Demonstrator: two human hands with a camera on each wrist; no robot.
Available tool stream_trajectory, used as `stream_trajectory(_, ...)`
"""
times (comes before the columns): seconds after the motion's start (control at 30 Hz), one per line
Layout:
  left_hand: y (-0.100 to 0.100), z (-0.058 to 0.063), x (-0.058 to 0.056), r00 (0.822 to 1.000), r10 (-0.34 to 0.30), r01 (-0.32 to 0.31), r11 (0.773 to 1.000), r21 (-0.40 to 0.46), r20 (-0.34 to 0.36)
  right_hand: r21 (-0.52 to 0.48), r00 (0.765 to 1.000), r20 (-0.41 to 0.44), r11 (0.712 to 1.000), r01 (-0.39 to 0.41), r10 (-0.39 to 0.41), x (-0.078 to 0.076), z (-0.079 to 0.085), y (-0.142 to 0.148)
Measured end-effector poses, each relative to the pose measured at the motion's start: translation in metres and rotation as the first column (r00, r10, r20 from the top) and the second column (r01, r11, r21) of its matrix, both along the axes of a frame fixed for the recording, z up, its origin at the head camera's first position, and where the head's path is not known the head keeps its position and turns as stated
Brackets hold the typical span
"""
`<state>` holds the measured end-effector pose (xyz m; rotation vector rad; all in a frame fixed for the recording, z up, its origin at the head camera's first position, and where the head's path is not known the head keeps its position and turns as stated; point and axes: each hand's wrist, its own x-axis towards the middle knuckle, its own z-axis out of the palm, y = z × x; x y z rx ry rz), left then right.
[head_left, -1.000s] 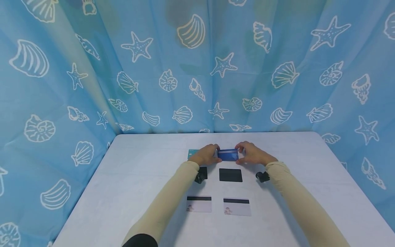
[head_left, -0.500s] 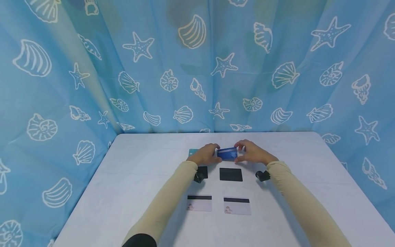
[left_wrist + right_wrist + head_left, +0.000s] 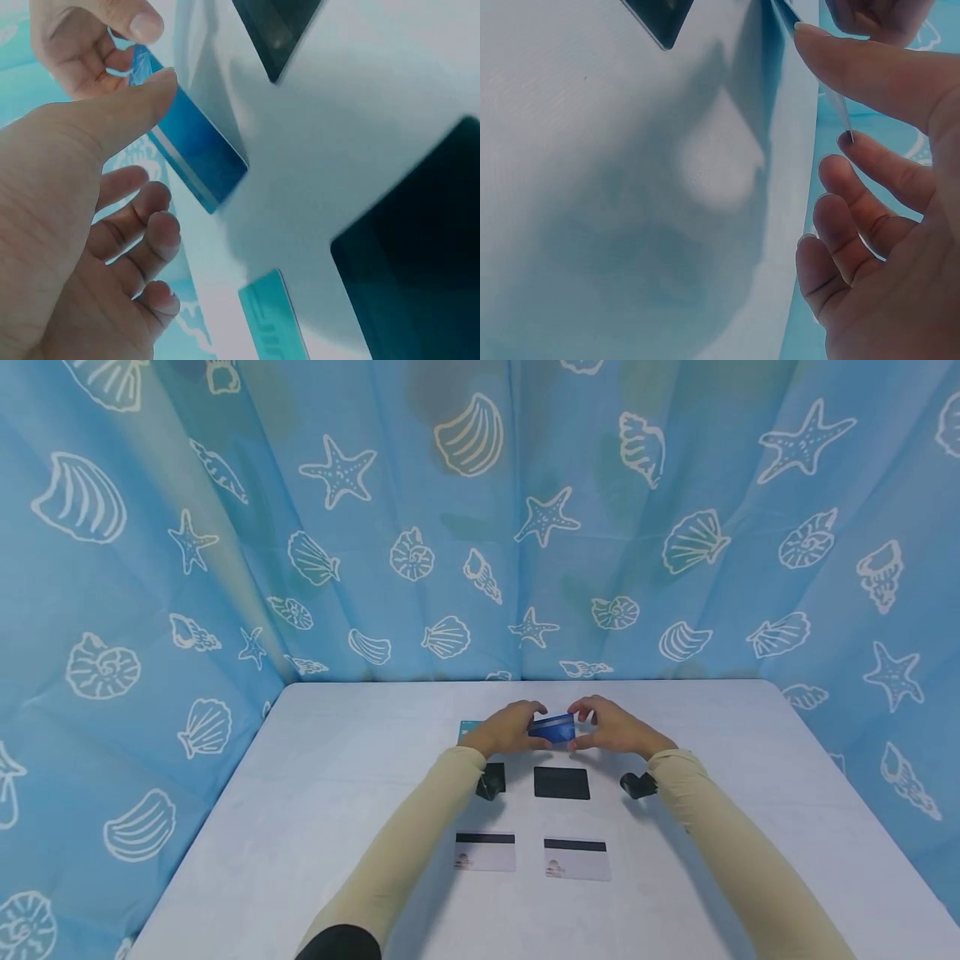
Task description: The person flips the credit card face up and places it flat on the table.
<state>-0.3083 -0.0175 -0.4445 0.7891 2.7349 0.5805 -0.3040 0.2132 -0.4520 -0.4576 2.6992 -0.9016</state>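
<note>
A blue card [image 3: 553, 728] with a pale stripe is held tilted above the table near its far edge. My right hand [image 3: 613, 728] pinches its right end between thumb and index finger. My left hand [image 3: 510, 728] is around the card's left end. In the left wrist view, the left thumb [image 3: 161, 86] overlaps the card's near edge, while the other fingers are relaxed and apart from it; whether the thumb touches is unclear. Partly behind the left hand lies a teal card [image 3: 468, 727].
On the white table [image 3: 345, 760] lie a black card [image 3: 562, 783], another black card [image 3: 495, 773] partly covered by the left wrist camera, and two white cards [image 3: 486, 857] [image 3: 577, 864] with dark stripes nearer the front. A blue shell-patterned curtain [image 3: 480, 527] stands behind.
The blue card has risen slightly and tilted, its right end higher. My left hand has loosened from its left end and shifted slightly right and up; the right hand keeps its pinch.
</note>
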Motion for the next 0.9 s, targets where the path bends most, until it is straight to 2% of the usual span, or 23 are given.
stream_trajectory(0.4,0.015,0.0,-0.003,0.998,-0.052,0.051,0.998,-0.034,-0.033,-0.021,1.0,-0.023,1.0,-0.014,0.014,0.002,0.002,0.001)
stream_trajectory(0.9,0.026,0.002,-0.001,0.999,-0.035,0.035,0.999,-0.028,-0.004,-0.038,0.995,-0.081,0.998,-0.059,0.056,0.001,0.004,0.0)
